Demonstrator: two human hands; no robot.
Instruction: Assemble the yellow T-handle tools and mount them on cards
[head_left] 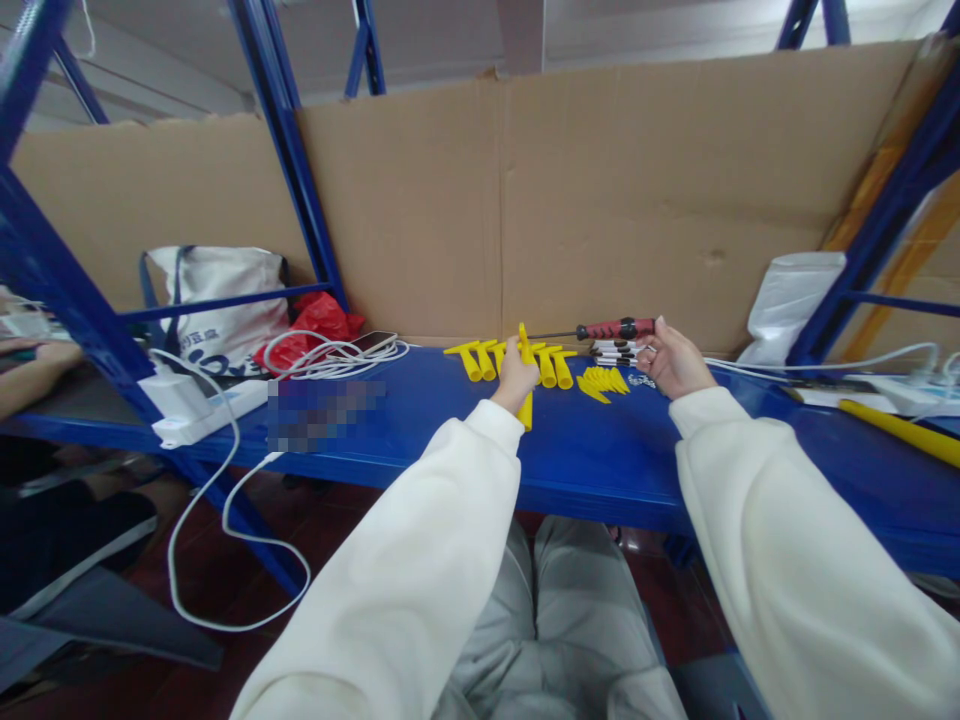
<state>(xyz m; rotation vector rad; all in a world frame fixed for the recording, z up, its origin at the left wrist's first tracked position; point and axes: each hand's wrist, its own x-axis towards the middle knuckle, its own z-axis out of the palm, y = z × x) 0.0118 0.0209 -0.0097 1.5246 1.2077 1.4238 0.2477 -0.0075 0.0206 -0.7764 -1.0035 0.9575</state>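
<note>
My left hand (516,376) is closed around a yellow T-shaped plastic part (526,412), held upright above the bench. A screwdriver (616,329) with a red and black handle lies level, its thin shaft reaching the yellow part near my left hand. The fingers of my right hand (673,360) are pinched at the handle's end. Several similar yellow parts (555,370) stand in a row behind and beside my left hand. Small flat yellow pieces (604,382) lie to the right, near dark-and-white items (613,352) and tiny metal bits (641,380) by my right hand.
A blue bench (450,440) runs across, backed by a cardboard wall (615,190). At left are a white cable coil (330,357), a power strip (214,410), a cloth bag (225,300) and a red bag (322,318). A yellow tube (900,432) lies right. Another person's arm (37,375) shows far left.
</note>
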